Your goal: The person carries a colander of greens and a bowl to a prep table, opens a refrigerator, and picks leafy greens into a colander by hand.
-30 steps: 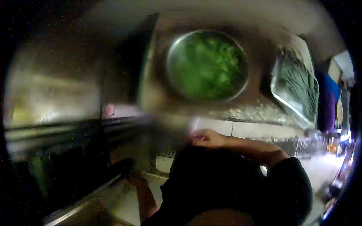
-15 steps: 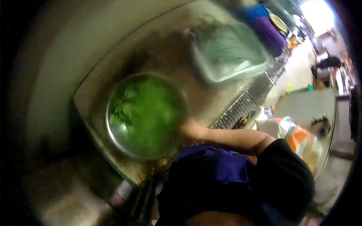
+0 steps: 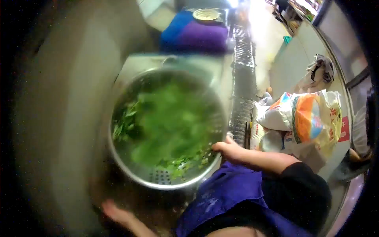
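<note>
A large perforated steel colander [image 3: 158, 184] full of leafy greens [image 3: 169, 118] fills the middle of the view, its round rim toward me. The leaves are blurred, apart from a darker clump at the left side. My right hand [image 3: 228, 150] grips the rim at the lower right, with the thumb over the edge. Apart from the colander, at the lower left, my left hand [image 3: 116, 211] is smeared by motion, so its fingers cannot be made out.
Beyond the colander lie blue and purple cloth-like items [image 3: 201, 36] and a pale round basket [image 3: 205, 14]. A dark floor grate [image 3: 242, 79] runs along the right. Several printed sacks [image 3: 306, 116] stand on the right, by a light panel [image 3: 294, 59].
The colander looks larger and nearer, raised with my right hand on its rim. My left hand has come into view at the lower left. The view has turned, bringing the sacks closer.
</note>
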